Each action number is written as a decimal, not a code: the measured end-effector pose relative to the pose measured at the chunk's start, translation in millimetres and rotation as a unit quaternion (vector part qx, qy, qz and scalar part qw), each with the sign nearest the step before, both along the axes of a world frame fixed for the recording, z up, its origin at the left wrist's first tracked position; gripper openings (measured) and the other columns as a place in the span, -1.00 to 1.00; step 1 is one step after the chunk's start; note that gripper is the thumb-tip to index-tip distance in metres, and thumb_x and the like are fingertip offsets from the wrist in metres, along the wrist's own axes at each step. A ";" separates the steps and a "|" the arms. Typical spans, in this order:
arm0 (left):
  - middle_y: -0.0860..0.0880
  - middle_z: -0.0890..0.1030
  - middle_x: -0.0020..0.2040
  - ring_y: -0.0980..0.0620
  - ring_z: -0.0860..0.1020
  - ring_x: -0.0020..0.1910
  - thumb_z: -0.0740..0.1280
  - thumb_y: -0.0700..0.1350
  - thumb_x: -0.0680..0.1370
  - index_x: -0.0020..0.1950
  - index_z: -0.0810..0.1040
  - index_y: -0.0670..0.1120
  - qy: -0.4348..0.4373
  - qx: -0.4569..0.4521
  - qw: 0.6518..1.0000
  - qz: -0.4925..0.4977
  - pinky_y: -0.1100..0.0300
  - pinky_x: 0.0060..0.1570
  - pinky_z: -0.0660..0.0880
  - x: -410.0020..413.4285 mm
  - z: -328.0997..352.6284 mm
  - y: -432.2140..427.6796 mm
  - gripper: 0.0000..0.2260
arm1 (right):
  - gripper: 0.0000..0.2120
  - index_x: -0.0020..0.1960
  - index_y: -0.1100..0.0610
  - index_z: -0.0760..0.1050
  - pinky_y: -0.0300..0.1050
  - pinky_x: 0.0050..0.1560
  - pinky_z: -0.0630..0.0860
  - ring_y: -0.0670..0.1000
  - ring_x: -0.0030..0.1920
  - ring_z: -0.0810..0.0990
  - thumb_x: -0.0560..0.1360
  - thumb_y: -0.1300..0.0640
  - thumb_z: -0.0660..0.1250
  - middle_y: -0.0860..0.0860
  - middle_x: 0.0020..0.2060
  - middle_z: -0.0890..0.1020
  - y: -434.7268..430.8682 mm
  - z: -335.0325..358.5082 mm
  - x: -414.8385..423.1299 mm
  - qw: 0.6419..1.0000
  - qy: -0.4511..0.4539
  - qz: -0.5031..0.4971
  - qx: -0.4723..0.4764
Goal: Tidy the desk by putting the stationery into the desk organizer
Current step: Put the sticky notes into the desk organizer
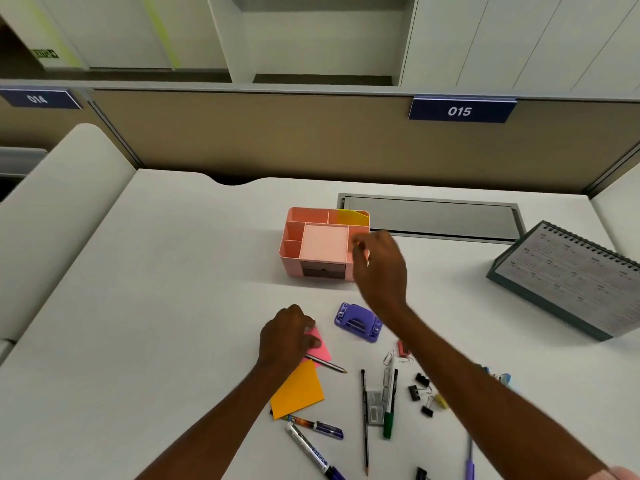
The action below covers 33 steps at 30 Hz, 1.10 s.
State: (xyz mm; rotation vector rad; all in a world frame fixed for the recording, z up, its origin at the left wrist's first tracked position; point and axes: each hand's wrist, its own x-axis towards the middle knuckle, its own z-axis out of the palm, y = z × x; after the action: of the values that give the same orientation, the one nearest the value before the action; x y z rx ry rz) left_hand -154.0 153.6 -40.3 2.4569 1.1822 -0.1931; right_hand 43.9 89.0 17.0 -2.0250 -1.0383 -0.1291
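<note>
Your right hand point(375, 263) hovered curled at the organizer point(323, 242), contents unclear; your left hand point(287, 336) pinched pink notes point(320, 346) — best slotted upright.

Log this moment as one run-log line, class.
left hand: on pink sticky notes | right hand: at pink organizer | yellow notes: in organizer

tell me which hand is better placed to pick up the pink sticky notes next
Left. The left hand already rests on the pink sticky notes, fingers touching them. The right hand is farther away, up at the right edge of the pink organizer.
</note>
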 end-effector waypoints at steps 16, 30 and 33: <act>0.09 0.64 -0.15 0.02 0.59 -0.12 0.57 -0.13 0.48 -0.12 0.55 0.05 -0.129 -0.128 0.982 0.057 0.12 -0.13 0.53 -8.7 3.5 -5.7 -0.79 | -0.76 0.22 0.01 0.59 -0.08 0.01 0.50 0.01 0.05 0.58 0.60 -0.02 0.31 -0.01 0.04 0.62 -96.7 -94.8 -102.8 0.947 0.165 0.128 -0.242; 0.06 0.72 0.02 0.10 0.67 -0.03 0.57 -0.15 0.51 0.07 0.74 -0.04 -0.393 0.053 0.918 -0.013 0.19 -0.03 0.64 19.0 88.4 14.2 -0.85 | -0.92 0.04 0.10 0.69 -0.10 -0.05 0.63 -0.07 -0.11 0.65 0.55 0.17 0.47 -0.04 -0.09 0.71 -66.7 26.6 -20.5 0.988 0.116 0.102 -0.014; -0.03 0.73 0.07 0.02 0.69 0.04 0.56 -0.17 0.52 0.12 0.76 -0.10 -0.410 0.113 0.904 -0.034 0.10 0.08 0.67 37.1 103.6 25.1 -0.82 | -0.91 0.05 0.11 0.70 -0.12 -0.07 0.62 -0.07 -0.11 0.64 0.55 0.17 0.47 -0.02 -0.07 0.72 -53.8 46.8 2.5 0.993 0.032 0.114 0.011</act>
State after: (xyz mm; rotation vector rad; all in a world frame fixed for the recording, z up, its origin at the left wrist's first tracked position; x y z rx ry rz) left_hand -116.9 178.7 63.2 2.3398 0.7555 0.9221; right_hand 46.4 35.2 63.8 -1.8643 -1.2127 0.0431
